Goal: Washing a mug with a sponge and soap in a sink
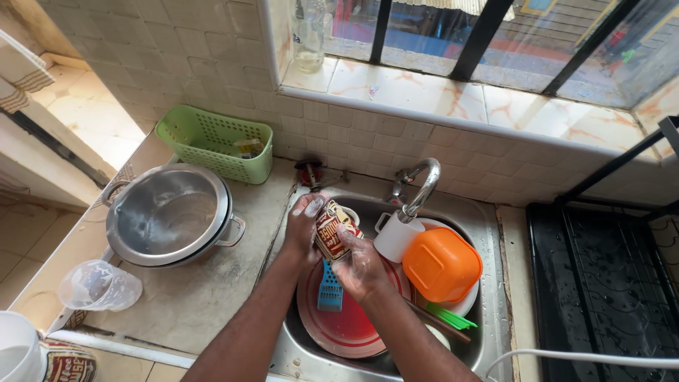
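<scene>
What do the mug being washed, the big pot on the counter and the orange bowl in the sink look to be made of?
Mug: probably glazed ceramic, glossy printed surface, held in the soapy left hand and right hand. Pot: metal, likely stainless steel, with a grey mirror-like sheen. Orange bowl: plastic by its look, with uniform colour and a soft matte shine.

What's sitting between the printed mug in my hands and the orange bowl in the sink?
In the head view, a white cup lies between the printed mug and the upturned orange bowl, right under the curved metal tap.
</scene>
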